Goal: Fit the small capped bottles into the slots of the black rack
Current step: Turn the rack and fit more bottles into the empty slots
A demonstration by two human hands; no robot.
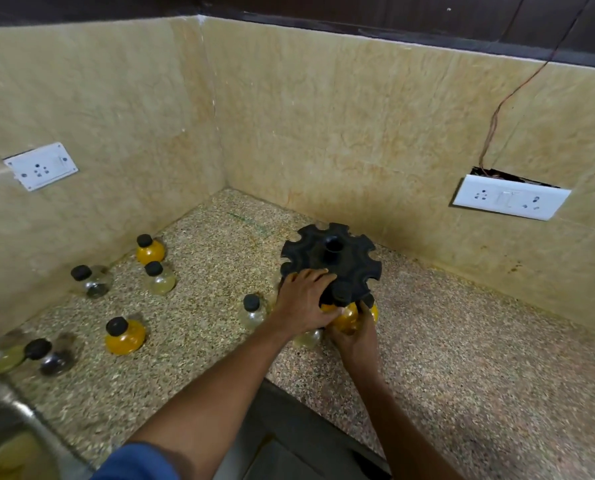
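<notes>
left hand [306, 299] fingers flat, steadying black rack [330, 261]. right hand [355, 336] grips yellow bottle [346, 318] at slot. bottle likely light, rigid, smooth; hold round belly, guide neck in.

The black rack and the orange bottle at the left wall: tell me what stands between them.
In the head view, only bare speckled countertop lies between the black rack and the orange bottle; a pale bottle stands just nearer.
</notes>
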